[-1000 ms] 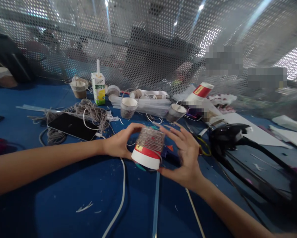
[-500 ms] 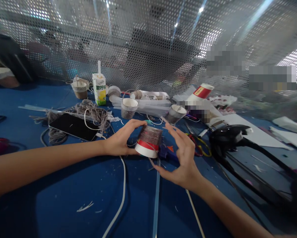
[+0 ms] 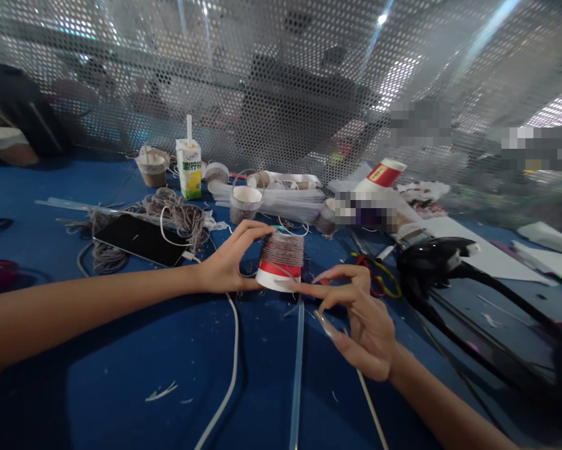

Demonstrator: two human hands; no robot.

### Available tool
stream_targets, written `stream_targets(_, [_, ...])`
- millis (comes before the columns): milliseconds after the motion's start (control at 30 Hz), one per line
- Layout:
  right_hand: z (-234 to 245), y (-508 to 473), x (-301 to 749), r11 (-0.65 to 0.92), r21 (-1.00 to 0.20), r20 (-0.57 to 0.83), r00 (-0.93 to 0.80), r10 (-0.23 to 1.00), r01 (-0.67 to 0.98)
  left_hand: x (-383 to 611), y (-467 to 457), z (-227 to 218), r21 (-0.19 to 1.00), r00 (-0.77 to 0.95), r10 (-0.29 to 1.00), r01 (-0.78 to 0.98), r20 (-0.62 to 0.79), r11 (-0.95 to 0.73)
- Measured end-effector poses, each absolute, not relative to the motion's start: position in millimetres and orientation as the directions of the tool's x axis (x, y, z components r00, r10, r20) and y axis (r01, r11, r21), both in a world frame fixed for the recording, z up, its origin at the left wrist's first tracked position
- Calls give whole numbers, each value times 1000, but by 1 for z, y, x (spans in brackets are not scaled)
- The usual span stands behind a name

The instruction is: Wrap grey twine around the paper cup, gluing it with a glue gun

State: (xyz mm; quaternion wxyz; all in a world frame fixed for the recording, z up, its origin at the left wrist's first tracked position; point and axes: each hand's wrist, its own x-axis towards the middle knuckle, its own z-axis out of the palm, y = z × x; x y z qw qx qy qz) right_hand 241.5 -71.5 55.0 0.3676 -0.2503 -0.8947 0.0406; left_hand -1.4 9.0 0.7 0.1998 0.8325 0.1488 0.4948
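An upside-down paper cup [image 3: 281, 282], white with a red band, stands between my hands. Grey-brown yarn [image 3: 283, 250] winds round its upper part, and a loose strand crosses the red band. My left hand [image 3: 225, 261] grips the cup from the left, fingers at the top and thumb near the rim. With its fingers apart, my right hand [image 3: 367, 325] reaches in from the right; its index fingertip appears to touch the white lower side of the cup. Below the cup, a clear stick [image 3: 297, 375] runs toward me beside a white cable [image 3: 231, 375].
A black phone [image 3: 140, 239] lies by tangled yarn [image 3: 172, 209] on the blue table. Behind are a drink carton [image 3: 189, 169], a yarn-wrapped cup with a handle [image 3: 245, 203] and clear sticks [image 3: 281, 203]. Yellow-handled scissors [image 3: 389, 278] and a black lamp-like object [image 3: 431, 256] lie right.
My right hand has come down and turned, from spread fingers beside the cup to a pointing index finger at its lower side. The cup has tipped more upright in my left hand.
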Motion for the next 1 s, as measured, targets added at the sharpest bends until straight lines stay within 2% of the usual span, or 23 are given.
stream_targets(100, [54,-71,242,838,-299,627,-568,533,456,-1,9,1,482,460,452,58,764,-874])
stream_targets(233, [48,-69,244,778,-411,663,-430,613,475,-2,8,3,466,463,437,55,771,-883])
stream_targets(400, [41,-65,244,731,-607,700,-227,677,311,-2,8,4,462,466,437,66,769,-884])
stream_targets(533, [46,-67,242,722,-666,710,-138,691,188,-1,9,3,452,460,436,83,773,-888])
stream_targets(633, [49,-68,243,733,-621,676,-284,680,277,-1,10,2,462,451,446,82,773,-883])
stream_targets(700, [49,-67,243,774,-514,619,-465,633,370,0,9,2,460,447,443,78,777,-884])
stream_targets(767, [49,-66,244,799,-422,557,-572,602,430,0,9,2,451,448,436,78,781,-889])
stream_targets(867, [47,-66,244,790,-395,547,-571,612,469,0,8,2,455,456,441,86,773,-887])
stream_targets(1000, [42,-65,248,779,-427,650,-443,618,459,0,7,3,489,451,470,81,759,-868])
